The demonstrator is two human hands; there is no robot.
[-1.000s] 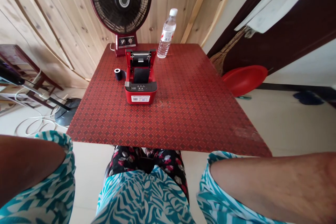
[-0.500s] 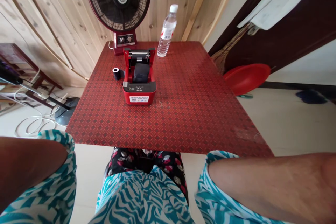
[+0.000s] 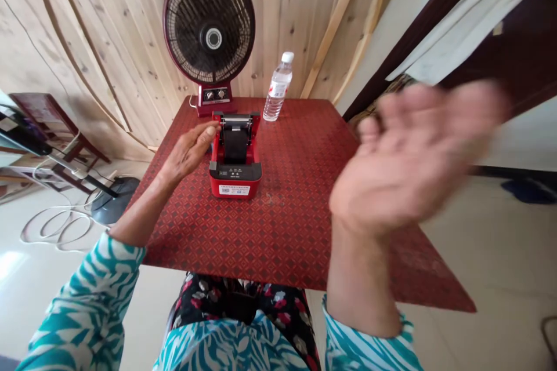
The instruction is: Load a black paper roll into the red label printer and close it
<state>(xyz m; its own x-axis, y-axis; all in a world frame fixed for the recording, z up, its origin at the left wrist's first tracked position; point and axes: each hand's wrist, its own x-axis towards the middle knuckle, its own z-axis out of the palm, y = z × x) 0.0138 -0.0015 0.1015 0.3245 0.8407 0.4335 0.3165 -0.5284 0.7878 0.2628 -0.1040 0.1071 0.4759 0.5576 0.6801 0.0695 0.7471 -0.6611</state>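
A small red and black label printer (image 3: 236, 188) stands on the table with its lid raised. Inside it a strip of black ribbon or film (image 3: 235, 146) shows. My left hand (image 3: 188, 153) reaches to the printer's left side, fingers stretched out together; whether the fingertips touch the lid I cannot tell. The small black roll seen there before is hidden behind this hand. Over the right part of the table my right hand (image 3: 404, 156) is raised, palm showing, fingers spread and smeared by motion, with nothing in it.
The table (image 3: 300, 203) has a red patterned top. At its back stand a dark red fan (image 3: 209, 29) and a clear water bottle (image 3: 277, 90) with a white cap. On the floor at left are a round black stand base (image 3: 114, 200) and loose white cable (image 3: 47, 226).
Both hands have come into view: the left has reached forward to the printer, the right has risen over the table's right side. The camera's view has tilted up a little.
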